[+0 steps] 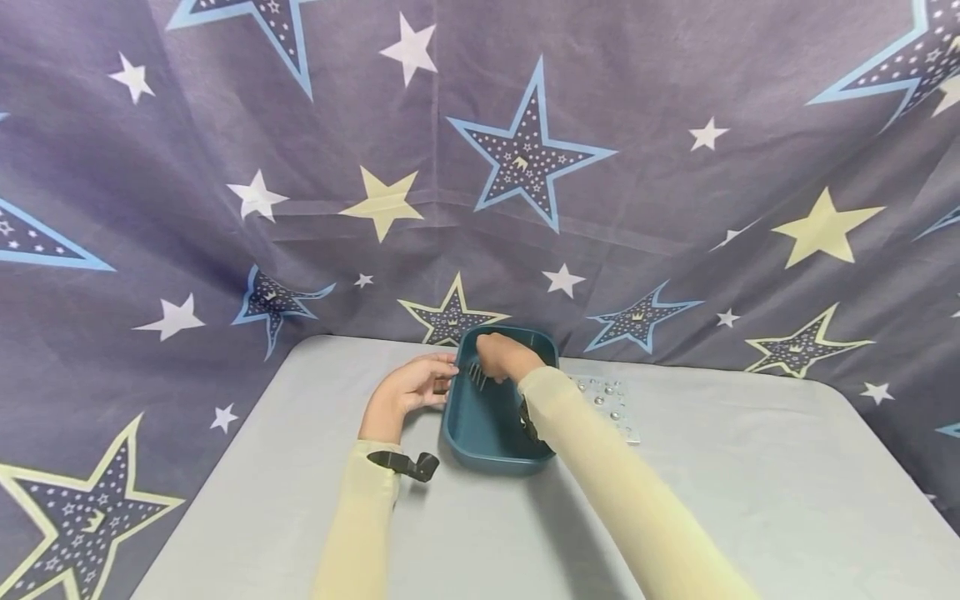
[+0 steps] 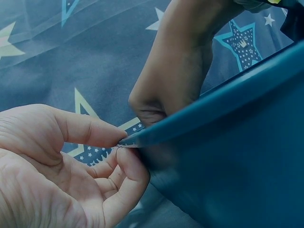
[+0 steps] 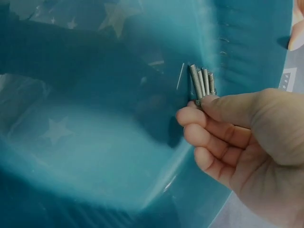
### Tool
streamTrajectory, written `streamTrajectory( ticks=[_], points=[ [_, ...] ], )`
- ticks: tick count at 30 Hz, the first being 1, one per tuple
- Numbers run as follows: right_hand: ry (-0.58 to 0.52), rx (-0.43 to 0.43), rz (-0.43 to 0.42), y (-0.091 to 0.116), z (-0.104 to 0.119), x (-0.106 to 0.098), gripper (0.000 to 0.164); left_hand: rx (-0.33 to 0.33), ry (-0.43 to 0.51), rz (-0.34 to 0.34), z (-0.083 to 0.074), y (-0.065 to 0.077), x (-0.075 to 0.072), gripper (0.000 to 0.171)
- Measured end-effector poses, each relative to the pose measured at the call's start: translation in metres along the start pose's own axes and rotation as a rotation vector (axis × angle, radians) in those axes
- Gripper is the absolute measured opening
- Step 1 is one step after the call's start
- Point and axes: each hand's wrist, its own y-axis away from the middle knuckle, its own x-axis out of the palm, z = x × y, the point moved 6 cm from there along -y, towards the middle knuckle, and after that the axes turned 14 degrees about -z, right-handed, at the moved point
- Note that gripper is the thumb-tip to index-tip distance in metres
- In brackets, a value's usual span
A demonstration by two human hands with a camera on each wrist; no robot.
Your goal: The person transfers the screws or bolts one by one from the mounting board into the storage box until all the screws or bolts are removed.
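Note:
A teal plastic basin [image 1: 487, 429] stands on the table close to the backdrop. At its left wall, my left hand [image 1: 416, 383] pinches the rim [image 2: 135, 140] between thumb and fingertips. My right hand [image 1: 506, 358] reaches down inside the basin near its far left corner. Several slim metal bolts [image 3: 203, 81] are gripped between its thumb and curled fingers, bunched side by side with their threaded shanks sticking out. The bolt heads are mostly covered by the thumb.
Right of the basin lies a clear or whitish plate [image 1: 611, 408] with rows of round metal pieces, partly hidden by the right forearm. The table [image 1: 750, 483] has a pale cover. A star-patterned cloth [image 1: 637, 233] hangs just behind the basin.

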Motion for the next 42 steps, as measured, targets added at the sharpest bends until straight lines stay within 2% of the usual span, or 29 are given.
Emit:
streamTrajectory(
  ticks=[15,24,28,37,42],
  points=[
    [0.008,0.005,-0.035,-0.0001,0.0004,0.0019,0.023,-0.007,-0.025,-0.002,0.0018,-0.0028,-0.0003,0.013],
    [-0.017,0.020,-0.059,0.0036,-0.0014,0.0006,0.020,-0.005,-0.024,0.005,0.0025,-0.0020,0.0009,0.013],
    [-0.025,0.011,-0.084,0.0043,-0.0010,0.0000,0.020,0.002,-0.017,-0.011,0.0024,-0.0015,-0.0016,0.015],
    [-0.006,-0.004,-0.104,0.0028,-0.0032,0.0062,0.017,0.017,-0.043,0.013,0.0060,-0.0006,-0.0017,0.016],
    [0.022,-0.014,-0.092,0.0056,-0.0013,-0.0009,0.015,0.016,-0.044,0.009,0.0021,-0.0032,-0.0004,0.014]
  ],
)
